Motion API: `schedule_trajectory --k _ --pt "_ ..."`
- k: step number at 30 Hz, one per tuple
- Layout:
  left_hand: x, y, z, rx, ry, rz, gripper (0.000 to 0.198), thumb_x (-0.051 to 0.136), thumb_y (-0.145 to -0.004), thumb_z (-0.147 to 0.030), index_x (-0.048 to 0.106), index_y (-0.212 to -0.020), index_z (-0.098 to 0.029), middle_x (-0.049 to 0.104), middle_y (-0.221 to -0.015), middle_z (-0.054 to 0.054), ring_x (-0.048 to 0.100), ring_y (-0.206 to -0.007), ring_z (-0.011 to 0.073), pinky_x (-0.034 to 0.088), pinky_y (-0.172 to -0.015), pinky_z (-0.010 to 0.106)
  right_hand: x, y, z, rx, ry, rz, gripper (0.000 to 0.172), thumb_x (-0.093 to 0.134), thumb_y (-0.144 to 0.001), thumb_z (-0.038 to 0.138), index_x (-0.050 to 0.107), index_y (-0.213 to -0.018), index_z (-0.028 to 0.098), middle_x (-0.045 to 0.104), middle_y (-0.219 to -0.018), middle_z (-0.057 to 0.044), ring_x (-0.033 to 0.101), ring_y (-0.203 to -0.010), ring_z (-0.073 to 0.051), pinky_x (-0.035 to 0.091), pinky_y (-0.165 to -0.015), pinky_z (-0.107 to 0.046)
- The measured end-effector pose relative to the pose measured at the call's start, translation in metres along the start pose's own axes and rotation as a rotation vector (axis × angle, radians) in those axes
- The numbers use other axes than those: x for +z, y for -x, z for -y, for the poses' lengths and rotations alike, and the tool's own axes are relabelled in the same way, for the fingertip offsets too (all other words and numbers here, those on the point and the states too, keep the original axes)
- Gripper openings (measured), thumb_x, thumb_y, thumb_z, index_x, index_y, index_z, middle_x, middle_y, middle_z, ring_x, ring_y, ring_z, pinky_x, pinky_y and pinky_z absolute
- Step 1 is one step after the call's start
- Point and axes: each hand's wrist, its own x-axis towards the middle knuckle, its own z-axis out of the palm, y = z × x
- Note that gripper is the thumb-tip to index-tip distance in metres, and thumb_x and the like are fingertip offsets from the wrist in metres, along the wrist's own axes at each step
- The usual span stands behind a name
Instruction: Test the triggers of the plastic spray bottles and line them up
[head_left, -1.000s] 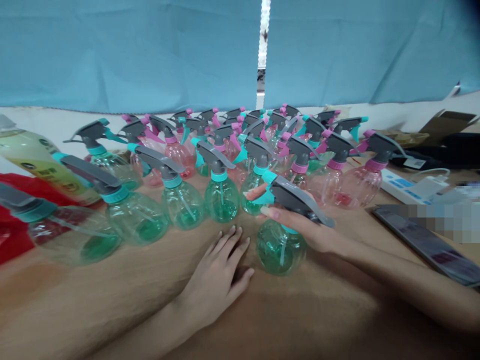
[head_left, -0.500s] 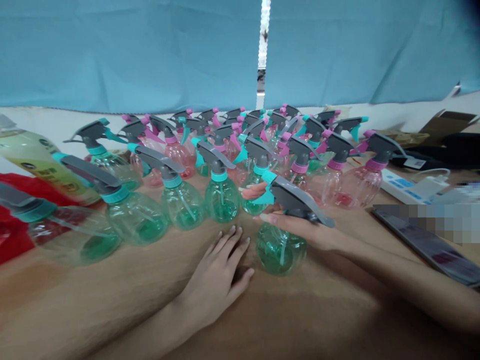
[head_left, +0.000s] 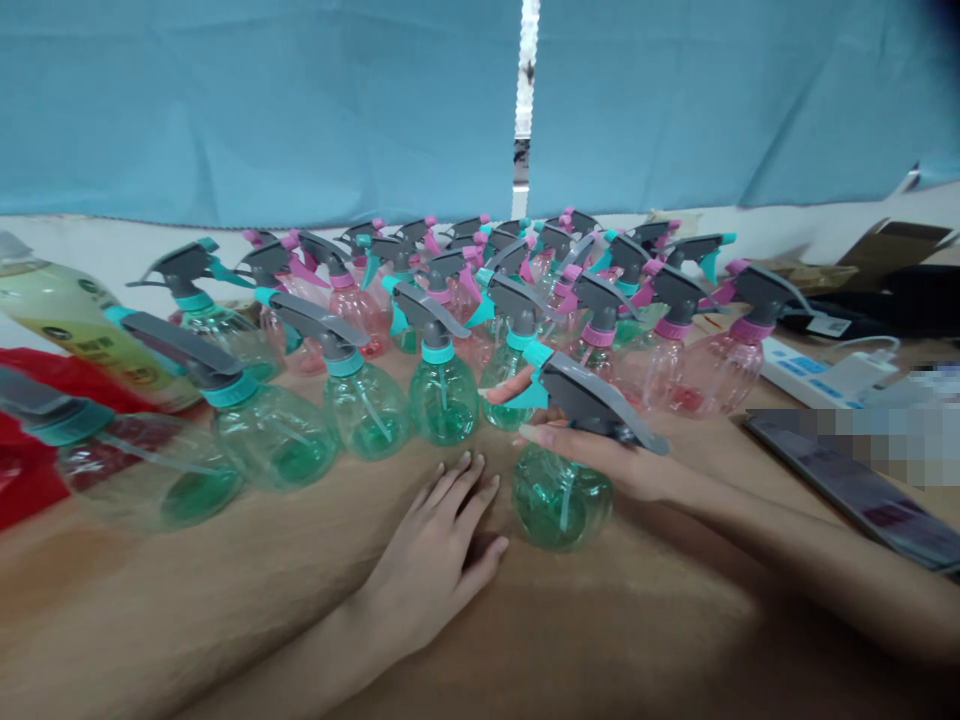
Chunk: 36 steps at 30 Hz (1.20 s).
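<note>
My right hand (head_left: pixel 615 455) is closed round the neck of a green-tinted spray bottle (head_left: pixel 564 505) that stands upright on the table. Its thumb lies across the near side, while a finger shows on the far side, below the turquoise nozzle. Green liquid and a dip tube are visible inside this bottle, under a grey trigger head. To its left, my left hand (head_left: pixel 431 560) lies flat on the wooden table with fingers spread, holding nothing. Beyond the fingertips are other green spray bottles (head_left: pixel 444 398), including one tilted-looking bottle (head_left: pixel 274 435) at the left.
Several pink spray bottles (head_left: pixel 716 370) and more green ones crowd the back. A large yellow-green bottle (head_left: pixel 82 320) and red material (head_left: pixel 26 440) are at far left. On the right lie a phone (head_left: pixel 847 490) and a white power strip (head_left: pixel 806 372). A blue curtain (head_left: pixel 300 110) hangs behind.
The far-side fingers of my right hand have shifted slightly, and fewer fingertips show past the nozzle. My left hand and the bottles have stayed in place.
</note>
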Motion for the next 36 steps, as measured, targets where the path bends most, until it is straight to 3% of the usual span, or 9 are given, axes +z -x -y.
schedule_trajectory --k 8,13,16,25,31,36 --pt "0.0 0.0 0.0 0.0 -0.014 0.026 0.049 0.045 -0.098 -0.039 0.045 -0.137 -0.01 0.04 -0.148 0.016 0.034 -0.138 0.0278 0.031 -0.111 0.049 0.002 -0.003 -0.003 -0.026 0.012 0.003 0.014 0.061 -0.087 0.034 0.06 -0.098 0.026 0.064 -0.1 -0.001 0.061 -0.086 -0.015 0.051 -0.077 -0.03" --pt "0.001 0.0 0.0 -0.001 -0.007 0.009 0.049 0.046 -0.098 -0.04 0.046 -0.137 -0.011 0.04 -0.149 0.015 0.035 -0.138 0.0283 0.03 -0.112 0.048 0.003 -0.002 0.002 0.006 0.113 -0.069 0.019 0.062 -0.086 0.042 0.06 -0.089 0.023 0.059 -0.076 0.003 0.054 -0.065 -0.011 0.044 -0.061 -0.026" --pt "0.002 0.0 0.0 0.002 -0.012 0.01 0.049 0.046 -0.098 -0.04 0.045 -0.138 -0.011 0.039 -0.149 0.015 0.035 -0.138 0.0286 0.031 -0.111 0.048 0.003 -0.001 0.005 0.014 0.125 -0.09 0.021 0.06 -0.087 0.043 0.059 -0.084 0.022 0.057 -0.07 0.003 0.054 -0.063 -0.012 0.044 -0.059 -0.026" --pt "0.002 0.001 0.001 0.0 -0.002 -0.007 0.047 0.044 -0.098 -0.041 0.047 -0.137 -0.014 0.041 -0.148 0.014 0.037 -0.137 0.0288 0.033 -0.11 0.049 0.0 0.0 0.012 0.015 0.186 -0.077 0.024 0.057 -0.089 0.04 0.059 -0.075 0.021 0.06 -0.07 0.001 0.059 -0.07 -0.014 0.046 -0.064 -0.027" --pt "0.002 0.0 0.001 0.006 -0.014 0.004 0.049 0.044 -0.098 -0.041 0.046 -0.137 -0.011 0.041 -0.148 0.015 0.035 -0.138 0.0282 0.031 -0.111 0.048 0.001 0.0 0.009 0.036 0.099 -0.03 0.017 0.059 -0.088 0.041 0.061 -0.09 0.024 0.064 -0.085 0.0 0.06 -0.072 -0.014 0.049 -0.066 -0.029" --pt "0.001 0.0 0.001 0.001 -0.011 0.012 0.049 0.043 -0.098 -0.041 0.045 -0.138 -0.012 0.041 -0.148 0.014 0.035 -0.138 0.0273 0.031 -0.111 0.048 0.002 0.0 0.004 0.018 0.027 -0.007 0.021 0.059 -0.088 0.039 0.061 -0.105 0.026 0.064 -0.101 -0.002 0.061 -0.082 -0.016 0.051 -0.078 -0.032"
